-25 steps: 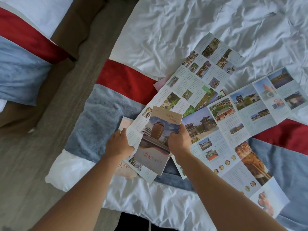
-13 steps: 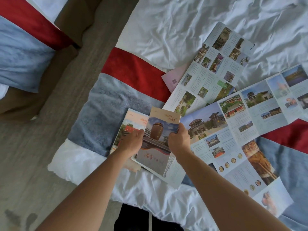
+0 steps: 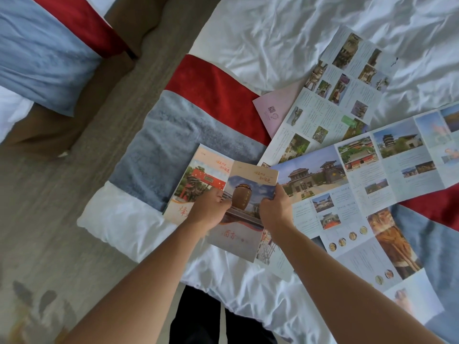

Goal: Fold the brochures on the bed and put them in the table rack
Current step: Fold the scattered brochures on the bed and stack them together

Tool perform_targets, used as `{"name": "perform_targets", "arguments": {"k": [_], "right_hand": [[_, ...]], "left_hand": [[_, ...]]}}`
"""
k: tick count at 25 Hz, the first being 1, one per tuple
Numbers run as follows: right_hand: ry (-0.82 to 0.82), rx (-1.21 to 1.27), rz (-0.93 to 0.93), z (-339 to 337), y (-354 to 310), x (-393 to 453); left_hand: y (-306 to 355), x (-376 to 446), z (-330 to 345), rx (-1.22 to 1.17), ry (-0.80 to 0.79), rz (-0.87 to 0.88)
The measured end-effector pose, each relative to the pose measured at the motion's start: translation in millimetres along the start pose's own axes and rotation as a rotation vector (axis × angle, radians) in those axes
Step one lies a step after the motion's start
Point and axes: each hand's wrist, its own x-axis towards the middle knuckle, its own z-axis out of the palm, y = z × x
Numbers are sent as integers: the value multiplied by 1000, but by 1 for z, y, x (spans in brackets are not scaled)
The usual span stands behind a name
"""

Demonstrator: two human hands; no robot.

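**Folded brochure in both hands, rack out of sight**

I hold the folded brochure (image 3: 244, 207) between my two hands — my left hand (image 3: 210, 211) pinches its left edge, my right hand (image 3: 274, 211) is clamped on its right edge. It sits just above the bed (image 3: 285, 45), near the foot corner, overlapping a second folded brochure (image 3: 198, 184) on its left. Its long axis runs away from me, title end pointing far, tilted slightly right. Two unfolded brochures lie to my right, nearer my right hand. I see no rack here.
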Motion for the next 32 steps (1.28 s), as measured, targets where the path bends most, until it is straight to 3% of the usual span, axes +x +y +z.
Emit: {"name": "perform_targets", "arguments": {"k": [6,12,22,27,32], "right_hand": [[21,-120,-64,43,-22,-21],[-17,-314,-211,85,-27,-28],[63,-581,-204,119,-20,-8],[117,-767,-251,128,-22,-19],[143,-881,-346,126,-16,-19]], "left_hand": [[-10,-3,-50,30,134,147],[-33,5,-75,402,143,435],[-60,34,-86,738,81,402],[-66,35,-82,828,131,444],[-65,39,-77,1068,159,572]]}}
